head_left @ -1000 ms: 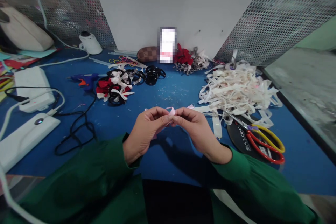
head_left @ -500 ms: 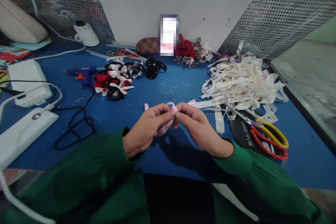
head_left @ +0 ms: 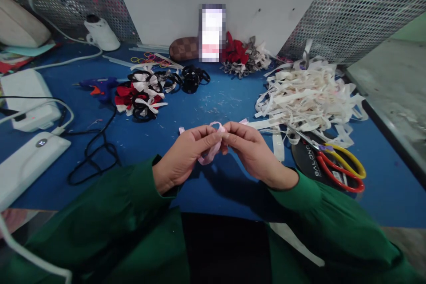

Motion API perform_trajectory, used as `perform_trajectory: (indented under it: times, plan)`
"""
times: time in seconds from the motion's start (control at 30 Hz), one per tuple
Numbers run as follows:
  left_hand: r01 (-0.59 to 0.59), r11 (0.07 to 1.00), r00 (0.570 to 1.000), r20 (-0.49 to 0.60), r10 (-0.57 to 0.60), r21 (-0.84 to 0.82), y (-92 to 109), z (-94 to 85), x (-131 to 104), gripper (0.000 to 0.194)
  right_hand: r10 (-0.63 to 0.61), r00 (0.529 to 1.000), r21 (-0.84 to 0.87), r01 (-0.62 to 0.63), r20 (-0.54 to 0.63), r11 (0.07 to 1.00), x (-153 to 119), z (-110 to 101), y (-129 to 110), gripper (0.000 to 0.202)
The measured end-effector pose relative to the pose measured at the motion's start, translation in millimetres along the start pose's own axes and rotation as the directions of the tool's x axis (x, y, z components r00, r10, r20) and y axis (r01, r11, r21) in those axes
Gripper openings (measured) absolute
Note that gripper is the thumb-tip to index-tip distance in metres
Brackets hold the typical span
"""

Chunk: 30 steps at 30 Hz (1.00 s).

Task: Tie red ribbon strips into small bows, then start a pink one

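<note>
A thin pink ribbon [head_left: 209, 155] is looped between my two hands over the blue table [head_left: 213, 106]. My left hand [head_left: 188, 155] pinches it between thumb and fingers from the left. From the right, my right hand [head_left: 254, 151] pinches the same ribbon, its fingertips touching those of my left hand. The loop rises a little above the fingertips, and a longer part hangs below them. One pink end sticks out beyond my left hand, another behind my right hand. What lies between the fingertips is hidden.
Right: a pile of cream ribbons [head_left: 306, 97] and red-and-yellow scissors [head_left: 342, 166] on a black disc. Left: finished-looking bows [head_left: 141, 95], a blue glue gun [head_left: 100, 86], a white power bank [head_left: 33, 164] and cables. Back: a phone [head_left: 212, 31], a checked pouch [head_left: 183, 49], red and grey bows [head_left: 236, 51].
The camera view has shifted slightly, so the table's objects sit higher in the picture. Both hands keep their pinch on the pink ribbon, and its hanging loop looks slightly more open.
</note>
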State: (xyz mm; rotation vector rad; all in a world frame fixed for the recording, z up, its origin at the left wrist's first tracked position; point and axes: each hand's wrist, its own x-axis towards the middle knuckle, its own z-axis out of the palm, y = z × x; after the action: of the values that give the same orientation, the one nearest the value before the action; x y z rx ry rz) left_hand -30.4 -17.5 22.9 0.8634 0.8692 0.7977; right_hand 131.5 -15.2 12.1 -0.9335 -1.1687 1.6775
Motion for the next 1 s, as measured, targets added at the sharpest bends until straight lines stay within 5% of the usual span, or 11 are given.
perform_trajectory:
  times: [0.27,0.43,0.63,0.8,1.0]
  plan:
    - [0.027,0.996,0.998,0.050,-0.022,-0.083,-1,-1.7,0,0.021,0.033,0.998,0.039,-0.035,0.049,0.999,1,-2,-4,0.019]
    - [-0.012,0.998,1.000,0.006,0.012,-0.061,4,3.6,6,0.017,-0.061,0.998,-0.028,0.062,0.006,0.998,4,-4,-7,0.019]
    - [-0.206,0.972,0.977,-0.069,0.200,-0.110,37,19.7,17,0.017,-0.229,0.971,-0.141,0.218,-0.064,0.966,14,-1,-38,0.027]
    - [-0.403,0.913,0.915,-0.037,0.401,-0.070,70,33.6,26,0.016,-0.388,0.917,-0.187,0.367,-0.092,0.911,26,3,-72,0.025]
    - [-0.385,0.917,0.920,0.036,0.390,-0.102,82,35.1,35,0.015,-0.435,0.892,-0.162,0.414,-0.125,0.896,34,2,-85,0.025]
